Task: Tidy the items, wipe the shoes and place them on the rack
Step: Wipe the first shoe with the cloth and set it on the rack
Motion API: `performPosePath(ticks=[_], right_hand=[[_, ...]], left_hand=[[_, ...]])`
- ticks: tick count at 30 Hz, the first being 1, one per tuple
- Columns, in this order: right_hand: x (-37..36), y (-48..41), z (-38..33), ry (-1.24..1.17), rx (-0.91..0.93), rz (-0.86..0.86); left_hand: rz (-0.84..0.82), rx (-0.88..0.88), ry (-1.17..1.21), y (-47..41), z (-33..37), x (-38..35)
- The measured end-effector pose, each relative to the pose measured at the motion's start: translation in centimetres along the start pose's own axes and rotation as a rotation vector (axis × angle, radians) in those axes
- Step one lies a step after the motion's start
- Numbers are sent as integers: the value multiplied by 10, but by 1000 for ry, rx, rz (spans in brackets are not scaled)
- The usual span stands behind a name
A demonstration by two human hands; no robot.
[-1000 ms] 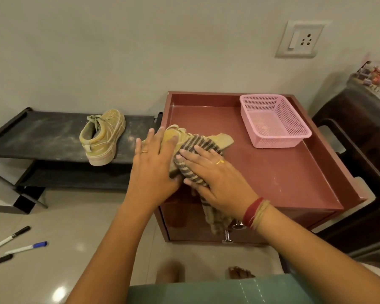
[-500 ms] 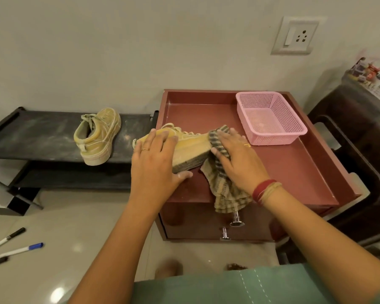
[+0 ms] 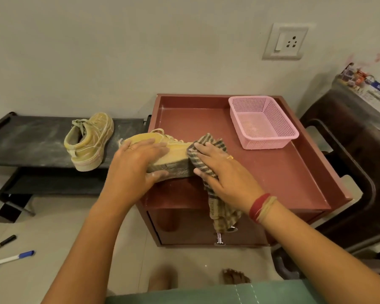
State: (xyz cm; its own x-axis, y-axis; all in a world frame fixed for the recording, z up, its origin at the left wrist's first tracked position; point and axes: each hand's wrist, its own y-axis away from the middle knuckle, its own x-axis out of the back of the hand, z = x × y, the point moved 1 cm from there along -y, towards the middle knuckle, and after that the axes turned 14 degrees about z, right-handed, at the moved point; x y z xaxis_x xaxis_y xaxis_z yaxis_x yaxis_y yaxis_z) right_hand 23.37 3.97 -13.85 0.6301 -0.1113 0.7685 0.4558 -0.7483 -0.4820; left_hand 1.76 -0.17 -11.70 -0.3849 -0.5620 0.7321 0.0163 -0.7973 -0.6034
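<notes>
A yellow sneaker (image 3: 176, 154) lies tipped on its side at the front left of the red-brown cabinet top (image 3: 279, 172). My left hand (image 3: 136, 165) presses on its heel end and grips it. My right hand (image 3: 222, 170) holds a striped cloth (image 3: 208, 143) against the shoe's toe end; the cloth's tail hangs over the cabinet's front edge. The second yellow sneaker (image 3: 90, 141) stands on the dusty black rack (image 3: 31, 141) to the left.
A pink mesh basket (image 3: 261, 121) sits at the cabinet's back right. Three markers (image 3: 11, 257) lie on the floor at the lower left. A dark chair (image 3: 360, 167) stands right of the cabinet. A wall socket (image 3: 285, 41) is above.
My right hand and the cloth have slid from the middle of the shoe to its toe end. My left hand has stayed on the shoe.
</notes>
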Motion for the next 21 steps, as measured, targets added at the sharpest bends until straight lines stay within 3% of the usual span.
performPosePath(ticks=[1,4,10,13,14,18,21], right_hand=[[-1,-3,4,25,-17,9],[0,-11,21,-49,-313,115],[-7,-3,-3,-106,7,-3],[-4,-10,10,-146,-288,70],[-5,-8,9,-146,-302,73],[-7,3,-1,-157,-64,-11],[-6,-4,13,-231,-279,83]], left_hand=[[-17,8,17,-1,0,2],[-26,-24,-19,1,5,2],[65,-51,-121,5,17,-3],[67,-34,-171,3,24,-5],[71,-36,-182,4,28,-7],[97,-56,-214,6,35,-13],[90,-44,-229,5,32,-12]])
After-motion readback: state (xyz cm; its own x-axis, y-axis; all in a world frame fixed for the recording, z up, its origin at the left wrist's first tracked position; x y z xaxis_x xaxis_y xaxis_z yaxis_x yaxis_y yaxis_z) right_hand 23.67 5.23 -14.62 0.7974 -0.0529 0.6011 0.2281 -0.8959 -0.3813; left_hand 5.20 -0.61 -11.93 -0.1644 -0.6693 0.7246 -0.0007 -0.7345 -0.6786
